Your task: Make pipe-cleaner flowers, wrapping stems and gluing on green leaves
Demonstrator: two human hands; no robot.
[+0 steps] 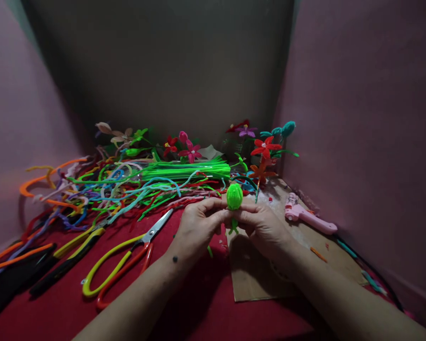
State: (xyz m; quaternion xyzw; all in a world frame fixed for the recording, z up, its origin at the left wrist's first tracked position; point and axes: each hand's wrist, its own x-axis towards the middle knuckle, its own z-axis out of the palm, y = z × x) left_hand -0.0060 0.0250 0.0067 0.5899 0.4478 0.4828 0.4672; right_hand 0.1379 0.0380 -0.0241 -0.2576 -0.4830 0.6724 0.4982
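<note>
A bright green fuzzy bud (235, 196), made of bent pipe cleaners, stands upright between my two hands at the centre of the view. Its short green ends poke out below the fingers. My left hand (203, 221) pinches the base of the bud from the left, thumb and fingers together. From the right, my right hand (264, 225) pinches the same base, its fingertips meeting those of the left. Both hands are raised over the edge of a piece of brown cardboard (250, 279) on the red cloth (199, 308).
Scissors (128, 260) with yellow and red handles and pliers (71, 255) lie left. Behind are loose pipe cleaners (152, 189), a green bundle (188, 169) and fuzzy flowers (265, 148). A pink glue gun (310, 218) rests right. Walls rise at both sides.
</note>
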